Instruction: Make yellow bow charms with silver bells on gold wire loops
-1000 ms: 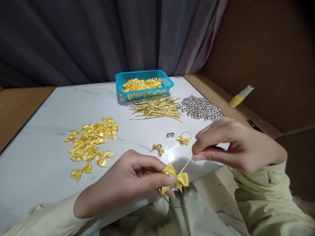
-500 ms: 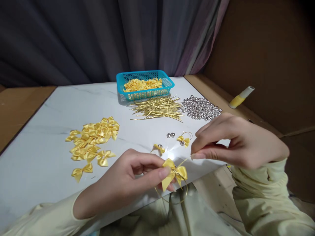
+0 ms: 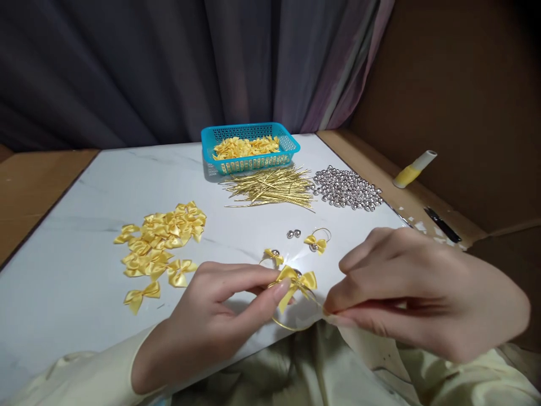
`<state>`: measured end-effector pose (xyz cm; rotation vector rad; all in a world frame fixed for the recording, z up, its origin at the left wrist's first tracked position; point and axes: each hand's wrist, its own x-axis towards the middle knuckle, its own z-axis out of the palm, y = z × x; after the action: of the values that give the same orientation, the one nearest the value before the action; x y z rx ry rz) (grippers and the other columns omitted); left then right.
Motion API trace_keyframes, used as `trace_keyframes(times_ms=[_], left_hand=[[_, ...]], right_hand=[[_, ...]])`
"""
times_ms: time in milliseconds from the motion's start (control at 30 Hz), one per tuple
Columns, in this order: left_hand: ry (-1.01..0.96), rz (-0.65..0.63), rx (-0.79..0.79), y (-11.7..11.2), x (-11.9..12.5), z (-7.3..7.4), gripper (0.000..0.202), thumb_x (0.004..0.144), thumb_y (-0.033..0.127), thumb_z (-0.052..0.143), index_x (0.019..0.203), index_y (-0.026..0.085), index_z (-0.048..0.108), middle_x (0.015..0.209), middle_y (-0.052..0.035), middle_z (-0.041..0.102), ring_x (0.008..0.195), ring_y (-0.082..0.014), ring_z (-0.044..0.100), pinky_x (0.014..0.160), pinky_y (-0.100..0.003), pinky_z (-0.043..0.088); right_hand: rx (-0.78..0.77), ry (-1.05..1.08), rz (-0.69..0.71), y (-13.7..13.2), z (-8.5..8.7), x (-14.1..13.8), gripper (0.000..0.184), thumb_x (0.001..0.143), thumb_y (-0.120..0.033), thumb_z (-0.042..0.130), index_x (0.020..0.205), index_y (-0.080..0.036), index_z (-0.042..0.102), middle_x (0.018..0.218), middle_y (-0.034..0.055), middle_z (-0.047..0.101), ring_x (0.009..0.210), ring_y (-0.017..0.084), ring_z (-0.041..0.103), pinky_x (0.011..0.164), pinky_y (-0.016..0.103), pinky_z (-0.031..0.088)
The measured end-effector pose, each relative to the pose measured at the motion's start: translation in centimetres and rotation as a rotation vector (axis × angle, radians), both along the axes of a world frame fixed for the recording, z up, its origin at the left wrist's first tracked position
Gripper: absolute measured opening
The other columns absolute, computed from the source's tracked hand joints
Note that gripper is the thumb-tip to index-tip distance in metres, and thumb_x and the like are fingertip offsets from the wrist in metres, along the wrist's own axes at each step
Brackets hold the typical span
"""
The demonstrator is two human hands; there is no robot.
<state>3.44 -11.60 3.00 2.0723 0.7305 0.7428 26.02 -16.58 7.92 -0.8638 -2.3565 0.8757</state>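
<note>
My left hand (image 3: 220, 316) pinches a yellow satin bow (image 3: 296, 283) between thumb and forefinger at the near edge of the white table (image 3: 84, 270). A thin gold wire (image 3: 291, 324) loops below the bow. My right hand (image 3: 422, 293) is closed, pinching the wire's end just right of the bow. Two finished bows with wire loops (image 3: 316, 241) (image 3: 273, 256) lie on the table just behind.
A pile of loose yellow bows (image 3: 160, 237) lies to the left. At the back stand a blue basket (image 3: 249, 148) of bows, a heap of gold wires (image 3: 270, 189) and silver bells (image 3: 346, 188). Two bells (image 3: 293, 233) lie apart. A yellow tube (image 3: 413, 168) rests at right.
My right hand has dropped lower and nearer, drawing the wire's end down beside the bow. The left hand has turned the bow and raised it slightly onto the table edge.
</note>
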Motion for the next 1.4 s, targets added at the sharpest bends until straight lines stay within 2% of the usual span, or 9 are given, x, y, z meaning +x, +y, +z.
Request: trace_keyframes(times_ms=[100,367,500,667,800,933,1167,1267,1400], left_hand=[[-0.025,-0.004,0.227,0.0,0.1,-0.2,0.010,0.081,0.012,0.064,0.076,0.019,0.070,0.070,0.0021,0.075,0.053,-0.0091,0.064,0.051,-0.016,0.048],[-0.121,0.015,0.473,-0.1,0.1,-0.1,0.012,0.081,0.007,0.063,0.081,0.018,0.065,0.071,0.0013,0.075,0.055,-0.0096,0.067,0.050,-0.016,0.051],[-0.125,0.028,0.513,-0.2,-0.3,-0.2,0.014,0.080,0.005,0.064,0.084,0.019,0.065,0.075,0.0017,0.075,0.060,-0.0089,0.068,0.058,-0.014,0.054],[-0.104,0.039,0.442,-0.2,-0.5,-0.2,0.012,0.079,0.007,0.065,0.084,0.018,0.067,0.076,0.0027,0.076,0.062,-0.0077,0.069,0.060,-0.011,0.052],[0.032,0.040,0.265,-0.3,-0.5,0.2,0.006,0.081,0.015,0.067,0.082,0.020,0.070,0.075,0.0046,0.076,0.060,-0.0082,0.068,0.058,-0.012,0.051],[0.060,0.038,0.012,0.1,-0.4,0.6,0.008,0.083,0.025,0.066,0.081,0.022,0.073,0.076,0.0036,0.076,0.066,-0.0118,0.069,0.062,-0.015,0.052],[-0.072,-0.124,-0.755,1.5,-0.2,0.7,0.018,0.086,0.033,0.064,0.098,0.023,0.073,0.079,0.0016,0.075,0.072,-0.0133,0.070,0.068,-0.019,0.056],[-0.096,-0.142,-0.906,2.0,-0.1,0.5,0.023,0.089,0.034,0.058,0.101,0.019,0.071,0.086,-0.0027,0.074,0.075,-0.0177,0.072,0.067,-0.023,0.057],[-0.183,-0.152,-1.024,2.6,-0.2,0.1,0.030,0.092,0.037,0.048,0.100,0.014,0.065,0.082,-0.0081,0.074,0.073,-0.0248,0.074,0.064,-0.029,0.057]], right_hand=[[0.030,-0.026,-0.006,-0.4,0.0,-0.4,0.018,0.090,-0.007,0.053,0.089,-0.007,0.071,0.057,0.0008,0.057,0.052,0.009,0.044,0.053,0.020,0.038],[0.087,-0.157,-0.019,-0.7,-0.4,-0.8,0.023,0.094,-0.013,0.049,0.082,-0.010,0.068,0.057,0.0013,0.055,0.051,0.011,0.042,0.050,0.025,0.032],[0.052,-0.131,-0.065,-0.7,-0.3,-0.8,0.019,0.092,-0.009,0.050,0.085,-0.012,0.068,0.057,-0.0004,0.055,0.051,0.009,0.044,0.050,0.022,0.032],[0.023,-0.097,-0.142,-0.2,-0.1,-0.3,0.018,0.092,-0.013,0.052,0.087,-0.013,0.069,0.059,0.0009,0.060,0.050,0.008,0.051,0.051,0.020,0.036],[0.029,-0.102,-0.188,0.2,-0.1,-0.1,0.018,0.091,-0.013,0.053,0.086,-0.014,0.070,0.062,0.0025,0.065,0.049,0.009,0.053,0.050,0.020,0.037],[0.040,-0.103,-0.197,0.8,-0.1,-0.2,0.019,0.090,-0.013,0.054,0.086,-0.013,0.072,0.056,0.0001,0.059,0.045,0.008,0.046,0.049,0.020,0.035],[-0.019,-0.096,-0.193,1.9,-0.2,-0.2,0.021,0.090,-0.021,0.056,0.089,-0.012,0.075,0.054,0.0000,0.058,0.045,0.006,0.042,0.047,0.019,0.033],[-0.026,-0.099,-0.176,2.5,-0.4,-0.2,0.022,0.089,-0.022,0.057,0.089,-0.012,0.076,0.053,-0.0006,0.057,0.043,0.005,0.037,0.045,0.019,0.031],[-0.045,-0.073,-0.154,3.1,-0.6,-0.2,0.022,0.088,-0.023,0.058,0.091,-0.011,0.076,0.047,-0.0043,0.047,0.041,0.004,0.029,0.041,0.018,0.026]])
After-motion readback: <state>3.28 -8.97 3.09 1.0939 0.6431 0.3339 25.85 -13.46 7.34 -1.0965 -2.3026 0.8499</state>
